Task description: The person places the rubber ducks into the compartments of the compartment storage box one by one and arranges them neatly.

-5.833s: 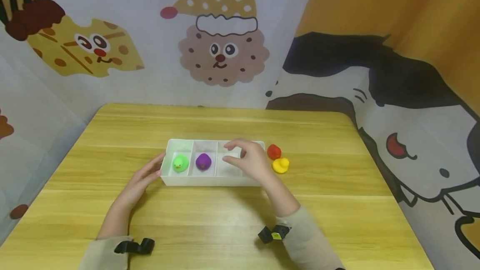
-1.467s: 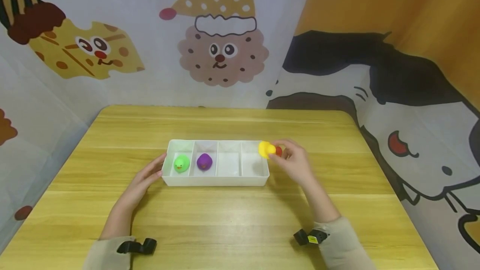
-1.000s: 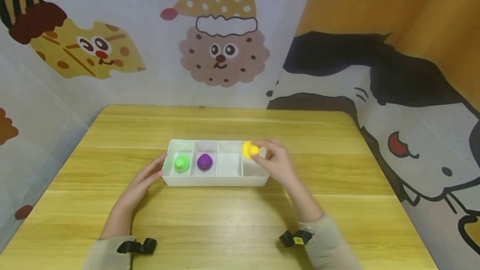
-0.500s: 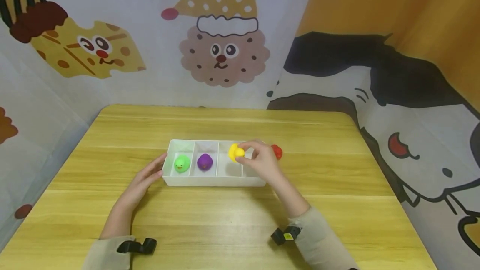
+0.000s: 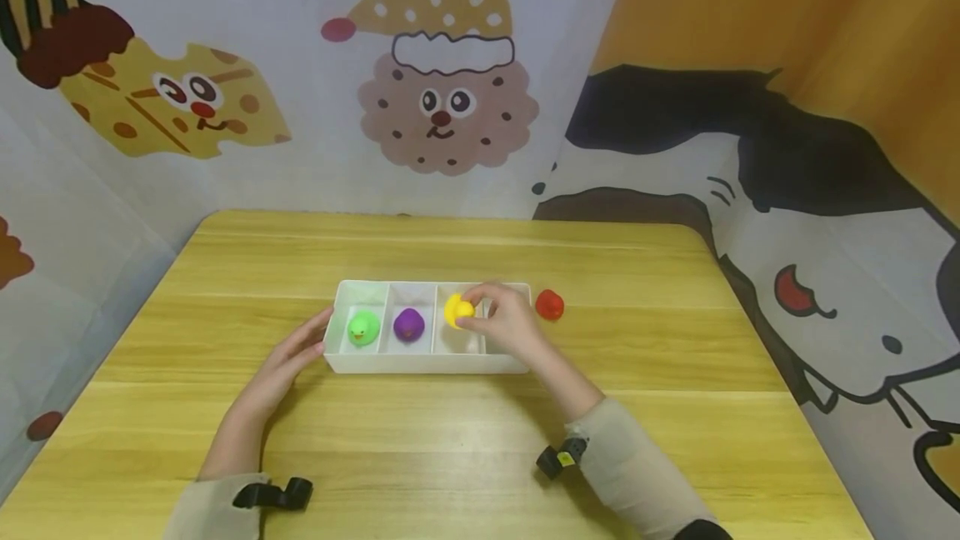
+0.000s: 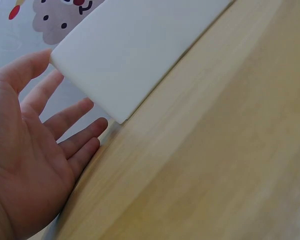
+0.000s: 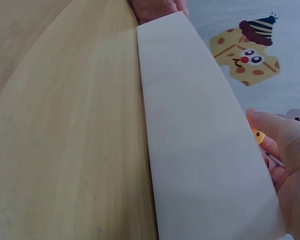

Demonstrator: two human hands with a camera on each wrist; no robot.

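A white tray point(image 5: 427, 363) with a row of compartments stands on the table. In its leftmost compartment sits a green rubber duck point(image 5: 363, 328), and a purple rubber duck point(image 5: 408, 325) is in the one beside it. My right hand point(image 5: 507, 325) pinches a yellow rubber duck point(image 5: 454, 311) between thumb and fingers, over the third compartment from the left. In the right wrist view the tray's front wall hides most of that duck. My left hand point(image 5: 288, 357) rests at the tray's left end, fingers loosely extended, thumb at the corner in the left wrist view.
A red rubber duck point(image 5: 550, 304) lies on the wooden table point(image 5: 420, 457), just past the tray's right end. Behind the table hangs a cloth point(image 5: 315, 182) printed with cartoon figures. Each wrist wears a black camera mount point(image 5: 273, 493).
My right hand has picked up the yellow duck from the table by the red one and carried it left over the tray's third compartment. My left hand has stayed at the tray's end.
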